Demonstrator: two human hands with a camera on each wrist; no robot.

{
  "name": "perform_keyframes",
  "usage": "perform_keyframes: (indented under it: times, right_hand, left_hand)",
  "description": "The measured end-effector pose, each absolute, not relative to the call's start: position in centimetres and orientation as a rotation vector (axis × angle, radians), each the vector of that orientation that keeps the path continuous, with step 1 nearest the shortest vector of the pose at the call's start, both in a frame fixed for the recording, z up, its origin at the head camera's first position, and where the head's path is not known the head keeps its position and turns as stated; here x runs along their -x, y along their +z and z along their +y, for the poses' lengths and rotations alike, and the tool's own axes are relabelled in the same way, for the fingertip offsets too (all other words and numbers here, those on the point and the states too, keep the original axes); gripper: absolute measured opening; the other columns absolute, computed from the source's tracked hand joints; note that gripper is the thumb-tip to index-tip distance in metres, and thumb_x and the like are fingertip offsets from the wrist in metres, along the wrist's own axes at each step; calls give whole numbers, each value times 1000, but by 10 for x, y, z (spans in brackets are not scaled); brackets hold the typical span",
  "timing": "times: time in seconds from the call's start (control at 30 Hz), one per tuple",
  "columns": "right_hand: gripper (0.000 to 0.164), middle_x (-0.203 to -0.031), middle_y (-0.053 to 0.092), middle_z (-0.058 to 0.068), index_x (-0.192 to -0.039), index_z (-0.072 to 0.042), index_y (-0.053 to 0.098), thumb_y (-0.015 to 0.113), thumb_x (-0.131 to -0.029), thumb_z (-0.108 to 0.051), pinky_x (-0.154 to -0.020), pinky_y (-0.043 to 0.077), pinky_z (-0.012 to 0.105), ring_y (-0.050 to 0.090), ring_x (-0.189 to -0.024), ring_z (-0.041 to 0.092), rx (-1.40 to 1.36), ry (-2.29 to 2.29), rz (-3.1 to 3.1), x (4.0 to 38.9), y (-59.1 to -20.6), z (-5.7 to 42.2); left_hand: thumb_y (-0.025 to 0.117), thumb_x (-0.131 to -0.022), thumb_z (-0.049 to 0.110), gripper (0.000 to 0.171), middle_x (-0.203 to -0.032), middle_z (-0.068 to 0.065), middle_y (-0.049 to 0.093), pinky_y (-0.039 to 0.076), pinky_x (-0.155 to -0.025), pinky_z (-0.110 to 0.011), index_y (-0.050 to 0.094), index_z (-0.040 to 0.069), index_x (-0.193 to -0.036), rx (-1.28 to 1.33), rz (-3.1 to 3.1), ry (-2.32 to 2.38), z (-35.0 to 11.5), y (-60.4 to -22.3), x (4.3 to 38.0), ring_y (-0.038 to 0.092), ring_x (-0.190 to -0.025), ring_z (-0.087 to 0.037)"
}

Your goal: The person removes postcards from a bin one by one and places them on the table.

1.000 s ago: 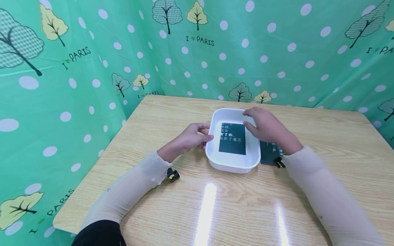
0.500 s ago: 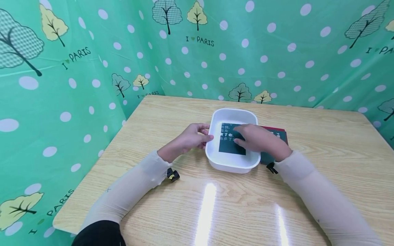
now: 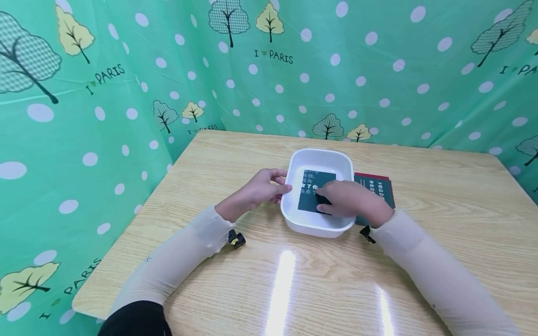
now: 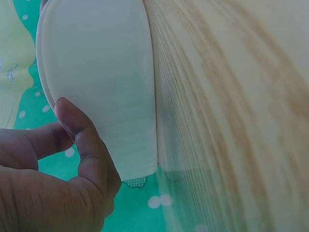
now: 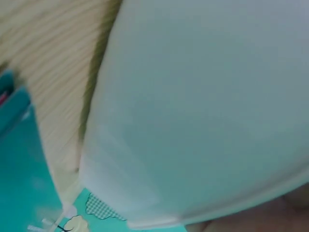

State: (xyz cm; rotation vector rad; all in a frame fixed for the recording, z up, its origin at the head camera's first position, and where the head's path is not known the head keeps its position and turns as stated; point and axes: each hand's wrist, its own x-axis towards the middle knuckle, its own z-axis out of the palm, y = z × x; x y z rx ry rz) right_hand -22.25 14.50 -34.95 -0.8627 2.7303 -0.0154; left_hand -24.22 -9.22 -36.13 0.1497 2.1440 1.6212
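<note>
A white plastic basin (image 3: 317,224) stands on the table, and inside it lies a dark green booklet (image 3: 308,200) with printed white characters. My left hand (image 3: 266,187) grips the basin's left side, thumb at the rim; the left wrist view shows these fingers at the basin's outer wall (image 4: 106,96). My right hand (image 3: 342,198) reaches over the right rim into the basin. Its index finger and thumb are spread apart over the booklet, fingertips right at the cover. In the right wrist view the basin wall hides most of this hand.
Directly right of the basin lies another green booklet (image 3: 380,186), a red one (image 3: 374,176) showing under its far edge. A wooden table (image 3: 235,289) carries everything. Green tree-print curtain (image 3: 269,93) hangs behind and at the left. Black wrist straps (image 3: 237,239) hang below the cuffs.
My right hand has moved left and down from above the basin's right rim onto the booklet inside, uncovering the booklets at the right. The booklet inside has turned very slightly. My left hand stays put.
</note>
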Motion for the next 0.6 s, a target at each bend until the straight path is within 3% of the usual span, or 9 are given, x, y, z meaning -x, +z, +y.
perform_keyframes:
  times: [0.17,0.37,0.6]
  right_hand:
    - [47,-102,64,6,-129,-12,63,66,-92,-42,-83,54,43,59,-84,21,917,7,2698,215,-347,139]
    - [49,-111,66,5,-125,-16,67,74,-85,-43,-88,52,45,59,-93,21,901,-51,2674,208,-343,137]
    - [47,-114,67,3,-122,-18,70,79,-81,-38,-89,52,42,61,-98,18,904,-72,2635,205,-339,135]
  left_hand:
    - [66,-94,9,47,-110,-12,49,55,-62,-31,48,5,-137,-152,2137,1624,-92,-362,242,58,-69,-18]
    - [66,-94,9,49,-110,-11,48,55,-66,-35,47,5,-138,-152,2129,1618,-93,-362,243,58,-70,-18]
    - [66,-94,7,48,-109,-12,50,55,-62,-32,47,4,-138,-156,2134,1636,-92,-362,242,58,-69,-18]
